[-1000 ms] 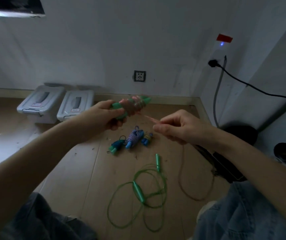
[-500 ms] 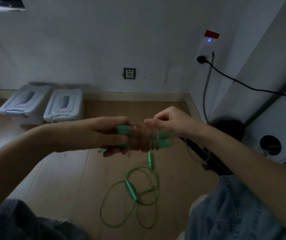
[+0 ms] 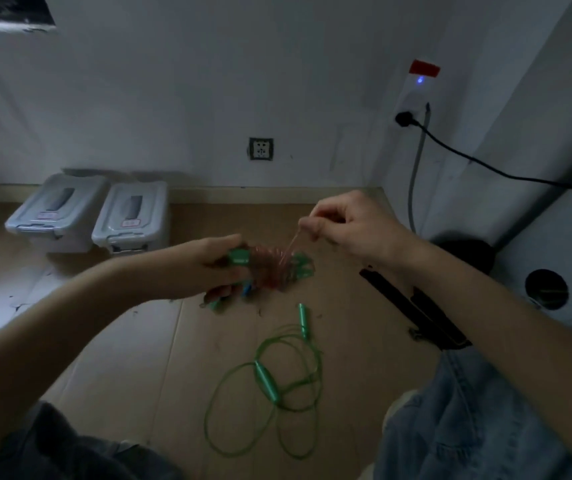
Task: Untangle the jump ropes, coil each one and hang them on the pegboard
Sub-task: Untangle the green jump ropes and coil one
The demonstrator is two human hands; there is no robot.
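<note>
My left hand [image 3: 205, 271] grips the green handles [image 3: 239, 257] of a jump rope, with its reddish cord [image 3: 270, 268] wound in coils around them. My right hand [image 3: 343, 223] pinches the cord's loose end just above the coil's right side. A green jump rope [image 3: 267, 379] lies in loose loops on the wooden floor below, its two handles showing. Other small rope bundles on the floor are mostly hidden behind my left hand. No pegboard is in view.
Two grey lidded bins [image 3: 90, 213] stand against the back wall at the left. A black cable [image 3: 485, 166] runs from a wall plug at the right. A dark strap-like object [image 3: 412, 306] lies on the floor by my right knee.
My right hand has brought the cord from stretched out at the right, round the handles, and now lifts its end above the coil. The remaining loose cord has gone from the floor.
</note>
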